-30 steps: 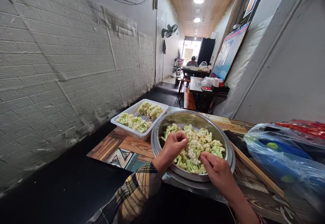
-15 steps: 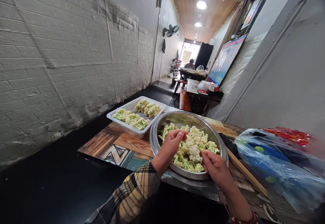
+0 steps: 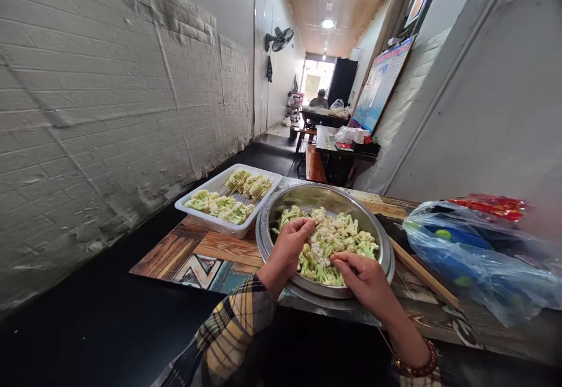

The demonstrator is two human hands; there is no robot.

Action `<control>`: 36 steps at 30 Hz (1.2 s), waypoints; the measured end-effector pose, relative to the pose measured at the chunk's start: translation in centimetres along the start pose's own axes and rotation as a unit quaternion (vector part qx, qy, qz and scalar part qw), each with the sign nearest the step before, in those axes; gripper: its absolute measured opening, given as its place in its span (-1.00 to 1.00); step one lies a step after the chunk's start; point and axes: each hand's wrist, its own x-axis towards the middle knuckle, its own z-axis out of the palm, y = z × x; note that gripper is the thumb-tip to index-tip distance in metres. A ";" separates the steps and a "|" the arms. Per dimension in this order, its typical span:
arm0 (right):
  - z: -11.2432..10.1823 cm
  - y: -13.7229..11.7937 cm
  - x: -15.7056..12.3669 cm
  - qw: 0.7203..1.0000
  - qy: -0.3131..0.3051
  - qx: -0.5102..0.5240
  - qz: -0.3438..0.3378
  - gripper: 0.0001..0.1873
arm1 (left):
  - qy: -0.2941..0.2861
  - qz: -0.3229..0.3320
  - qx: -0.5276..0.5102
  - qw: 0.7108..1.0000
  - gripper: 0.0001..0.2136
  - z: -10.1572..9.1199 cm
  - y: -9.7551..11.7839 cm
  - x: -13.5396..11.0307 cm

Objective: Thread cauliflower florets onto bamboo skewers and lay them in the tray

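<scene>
Over a round steel basin (image 3: pixel 383 258) of cut cauliflower (image 3: pixel 346 232), both my hands work close together. My left hand (image 3: pixel 287 249) is closed, thumb and forefinger pinched above the florets; what they hold, if anything, I cannot make out. From the right, my right hand (image 3: pixel 364 278) pinches the edge of a pale cauliflower floret (image 3: pixel 321 249) lying between the two hands. To the left of the basin, a white plastic tray (image 3: pixel 206 222) holds skewered cauliflower (image 3: pixel 223 206), with thin sticks (image 3: pixel 239 195) showing between two rows.
The patterned wooden tabletop (image 3: pixel 171 249) carries everything. Right of the basin lie a bundle of thin wooden sticks (image 3: pixel 425 276) and a clear plastic bag (image 3: pixel 478 270) with blue and green contents. A brick wall (image 3: pixel 109 112) runs along the left. A person (image 3: pixel 319 100) sits far back.
My right hand has moved left, nearer my left hand, with the pale floret. My left hand stays pinched over the basin. The whole view has shifted slightly.
</scene>
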 end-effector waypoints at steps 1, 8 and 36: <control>0.1 0.0 -0.1 1.000 0.001 -0.009 -0.003 -0.70 | 0.008 -0.004 0.004 1.000 -0.64 0.0 0.0 0.1; 0.4 0.0 -0.4 0.998 0.015 -0.063 -0.028 -0.68 | -0.014 -0.008 0.044 0.999 -0.63 0.2 -0.2 0.5; -0.3 0.4 -0.6 0.994 0.024 -0.101 -0.030 -0.62 | -0.051 0.072 0.227 0.970 -0.67 1.7 0.3 -0.1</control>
